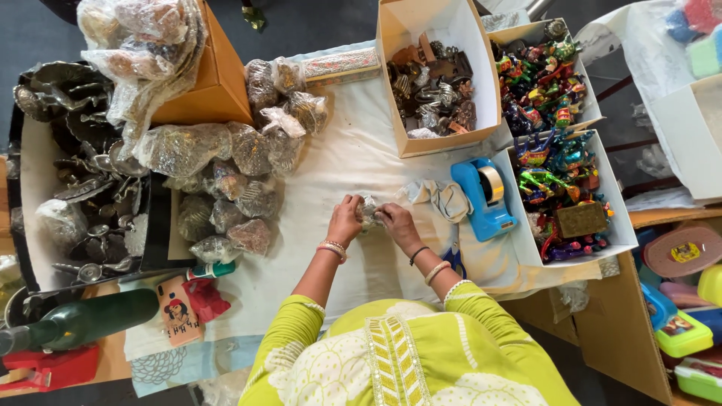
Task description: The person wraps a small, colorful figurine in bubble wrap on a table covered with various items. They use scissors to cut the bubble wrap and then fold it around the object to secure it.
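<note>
Clear plastic crinkles round a small metal piece [369, 213] held by both hands, left [345, 220] and right [396, 224], fingers closed on it, just left of the tape dispenser [485, 197]. Wrapping looks underway; sealing likely needs tape.

On the cloth-covered table [338, 165], the two hands [346, 219] [396, 224] meet at the middle over a small wrapped bundle [370, 212]. Left of them lies a heap of wrapped bundles [226, 180], and further left a tray of metal pieces [83, 173]. Just right sits a tape dispenser [485, 197], with scissors [453, 256] before it. Behind stands a box of metal figurines [435, 83]; to the right, two boxes of painted figurines [560, 150]. A bottle [83, 322] lies at the near left.
</note>
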